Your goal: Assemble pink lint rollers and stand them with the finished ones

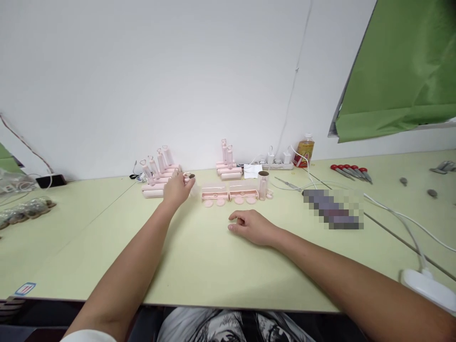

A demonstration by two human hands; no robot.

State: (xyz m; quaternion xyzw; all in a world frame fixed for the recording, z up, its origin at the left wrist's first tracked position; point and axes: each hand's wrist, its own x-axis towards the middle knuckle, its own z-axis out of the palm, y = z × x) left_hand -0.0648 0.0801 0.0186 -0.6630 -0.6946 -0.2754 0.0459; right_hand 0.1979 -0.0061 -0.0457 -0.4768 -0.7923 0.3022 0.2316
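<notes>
"Two bare hands are seen over the pale green tabletop (199, 266); what is found at the left?"

"Pink rounded cases (153, 193) are laid in a row, with pink loop-topped tubes (154, 167) stood among them. The left hand (176, 190) is placed just beside, its fingers bent and nearly closed at a pale tube with a dark top (193, 184). Whether anything is gripped cannot be told."

"And in the middle?"

"Two open pink cases with clear lids (244, 194) are set end to end, and four flat pink discs (239, 201) are lined up in front."

"How is the right hand (252, 227) held?"

"Loosely curled, nearer than the discs, with a small gap left between thumb and fingers; nothing is seen to be held."

"Farther right?"

"An upright pink cylinder with a brown top (262, 187) is stood beside the open cases, and red-ended grey tools (351, 172) are laid well apart."
</notes>
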